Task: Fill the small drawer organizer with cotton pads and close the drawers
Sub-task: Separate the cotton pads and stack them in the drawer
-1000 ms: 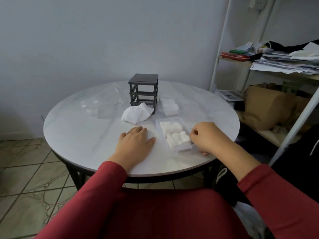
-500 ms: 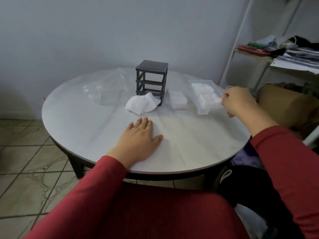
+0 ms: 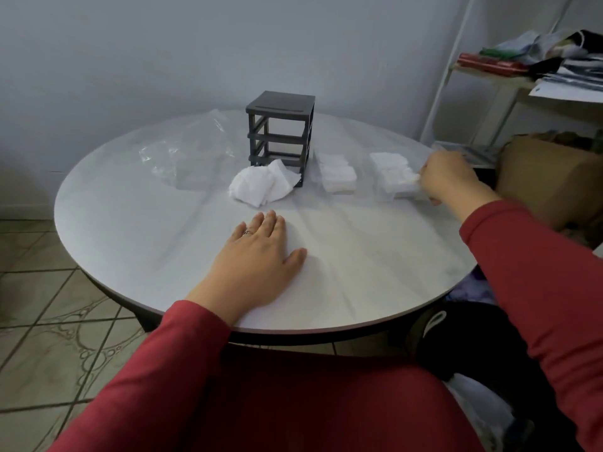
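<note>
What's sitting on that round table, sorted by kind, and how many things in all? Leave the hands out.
dark drawer frame: 1
clear drawers filled with cotton pads: 2
loose pile of cotton pads: 1
clear plastic bag: 1
Total: 5

No text seems legible, even on papers [image 3: 567, 81].

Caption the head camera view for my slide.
Right hand holds a pad-filled clear drawer near the empty grey organizer frame; left hand rests flat on the table.
</note>
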